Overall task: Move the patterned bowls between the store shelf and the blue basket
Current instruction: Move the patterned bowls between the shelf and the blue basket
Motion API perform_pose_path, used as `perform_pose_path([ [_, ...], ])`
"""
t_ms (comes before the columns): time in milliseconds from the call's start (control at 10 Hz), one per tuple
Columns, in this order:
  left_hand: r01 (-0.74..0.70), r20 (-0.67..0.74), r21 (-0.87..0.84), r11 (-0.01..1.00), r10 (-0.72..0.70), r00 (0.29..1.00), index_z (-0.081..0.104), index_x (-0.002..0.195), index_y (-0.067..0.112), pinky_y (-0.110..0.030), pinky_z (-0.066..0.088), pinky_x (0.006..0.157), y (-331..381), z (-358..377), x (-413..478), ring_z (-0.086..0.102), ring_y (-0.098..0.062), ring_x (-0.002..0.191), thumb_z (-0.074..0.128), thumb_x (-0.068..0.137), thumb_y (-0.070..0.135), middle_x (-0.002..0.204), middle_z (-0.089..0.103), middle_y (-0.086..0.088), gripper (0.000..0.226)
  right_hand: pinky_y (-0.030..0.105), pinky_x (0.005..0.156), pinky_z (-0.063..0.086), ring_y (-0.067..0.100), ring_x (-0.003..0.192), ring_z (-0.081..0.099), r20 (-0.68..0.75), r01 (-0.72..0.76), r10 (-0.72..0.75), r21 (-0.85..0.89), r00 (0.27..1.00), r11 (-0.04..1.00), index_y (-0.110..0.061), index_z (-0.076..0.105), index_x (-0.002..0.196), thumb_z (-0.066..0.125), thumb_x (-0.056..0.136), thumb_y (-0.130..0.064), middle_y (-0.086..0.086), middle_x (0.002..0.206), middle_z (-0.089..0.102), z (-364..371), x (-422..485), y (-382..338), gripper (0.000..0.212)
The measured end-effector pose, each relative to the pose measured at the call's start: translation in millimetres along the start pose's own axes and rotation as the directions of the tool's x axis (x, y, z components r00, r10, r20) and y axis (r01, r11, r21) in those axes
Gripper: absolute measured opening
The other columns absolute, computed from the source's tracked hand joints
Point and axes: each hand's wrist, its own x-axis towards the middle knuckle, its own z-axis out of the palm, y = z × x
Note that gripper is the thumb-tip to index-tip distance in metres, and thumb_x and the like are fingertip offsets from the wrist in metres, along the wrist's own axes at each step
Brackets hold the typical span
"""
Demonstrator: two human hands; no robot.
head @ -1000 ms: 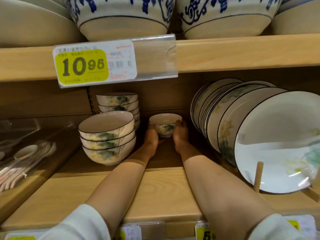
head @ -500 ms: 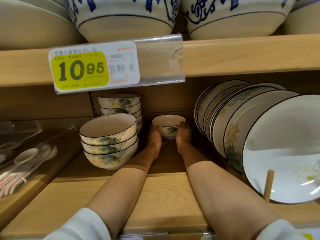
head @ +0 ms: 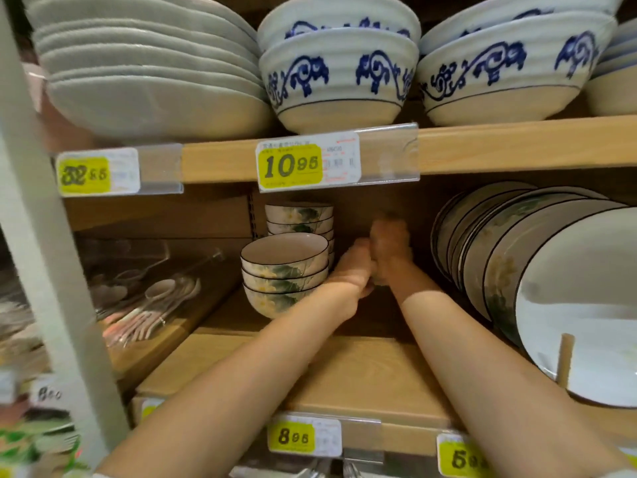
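Both my hands reach deep into the middle wooden shelf (head: 362,374). My left hand (head: 355,267) and my right hand (head: 391,244) are pressed close together, blurred by motion. They hold a small floral patterned bowl (head: 379,279), of which only a greyish sliver shows between them. Just left of my hands stands a stack of three floral bowls (head: 284,270), with a taller stack of the same bowls (head: 300,219) behind it. The blue basket is out of view.
Floral plates (head: 551,288) stand on edge at the right, held by a wooden peg (head: 565,360). Large blue-patterned bowls (head: 337,74) and plain dishes (head: 148,74) fill the upper shelf. A clear box of ceramic spoons (head: 155,298) lies at the left, beside a white post (head: 44,236).
My hands have closed together around the small bowl and lifted it off the shelf board. My head has pulled back and turned, so more of the upper shelf shows.
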Motion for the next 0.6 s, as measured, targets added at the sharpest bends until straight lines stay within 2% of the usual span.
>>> perform_pose_path([
  [100, -0.279, -0.076, 0.076, 0.957, 0.284, 0.956, 0.059, 0.103, 0.004, -0.03, 0.056, 0.062, 35, -31, -5, 0.068, -0.023, 0.069, 0.038, 0.101, 0.021, 0.096, 0.064, -0.016, 0.027, 0.027, 0.063, 0.042, 0.017, 0.076, 0.053, 0.146, 0.011, -0.017, 0.039, 0.989, 0.999, -0.017, 0.058, 0.1, 0.042, 0.1, -0.027, 0.006, 0.096, 0.057, 15, -24, -36, 0.019],
  [200, -0.49, -0.265, 0.231, 0.841, 0.539, 0.8, 0.062, 0.094, 0.0, -0.031, 0.057, 0.054, 60, -80, -10, 0.07, -0.023, 0.064, 0.04, 0.098, 0.014, 0.095, 0.068, -0.02, 0.027, 0.03, 0.081, 0.042, 0.019, 0.093, 0.054, 0.262, 0.058, -0.065, 0.034, 0.963, 0.998, -0.021, 0.06, 0.106, 0.046, 0.098, -0.031, 0.005, 0.109, 0.06, 32, -33, -39, 0.019],
  [300, -0.433, -0.482, 0.396, 0.81, 0.585, 0.653, 0.063, 0.11, -0.001, -0.041, 0.046, 0.088, 58, -121, -6, 0.058, -0.041, 0.105, 0.038, 0.1, 0.018, 0.116, 0.063, -0.024, 0.033, 0.039, 0.098, 0.046, 0.024, 0.105, 0.059, 0.339, 0.02, -0.019, -0.002, 0.941, 1.0, -0.012, 0.062, 0.116, 0.052, 0.095, -0.035, 0.011, 0.121, 0.063, 50, -48, -28, 0.033],
  [400, -0.19, -0.49, 0.418, 0.888, 0.397, 0.776, 0.053, 0.123, -0.006, -0.04, 0.042, 0.088, 36, -141, 6, 0.055, -0.04, 0.113, 0.03, 0.103, 0.006, 0.124, 0.057, -0.026, 0.033, 0.04, 0.102, 0.043, 0.028, 0.11, 0.057, 0.336, 0.02, -0.007, -0.035, 0.942, 0.999, -0.008, 0.061, 0.117, 0.052, 0.095, -0.034, 0.013, 0.123, 0.061, 61, -61, -19, 0.035],
  [500, -0.12, -0.433, 0.347, 0.93, 0.272, 0.859, 0.054, 0.129, 0.001, -0.044, 0.041, 0.104, 15, -151, 13, 0.053, -0.039, 0.119, 0.032, 0.103, 0.027, 0.131, 0.056, -0.022, 0.043, 0.038, 0.101, 0.042, 0.027, 0.113, 0.055, 0.283, -0.009, 0.014, -0.02, 0.959, 1.0, -0.01, 0.058, 0.125, 0.05, 0.096, -0.038, 0.012, 0.128, 0.058, 64, -70, -12, 0.041],
  [600, -0.15, -0.418, 0.244, 0.958, 0.243, 0.875, 0.054, 0.132, 0.006, -0.044, 0.038, 0.107, 4, -152, 20, 0.051, -0.037, 0.121, 0.025, 0.101, 0.042, 0.134, 0.055, -0.019, 0.055, 0.041, 0.107, 0.039, 0.028, 0.12, 0.053, 0.259, 0.01, -0.013, 0.013, 0.966, 1.0, -0.017, 0.059, 0.121, 0.041, 0.099, -0.041, 0.012, 0.133, 0.057, 68, -79, -7, 0.038],
])
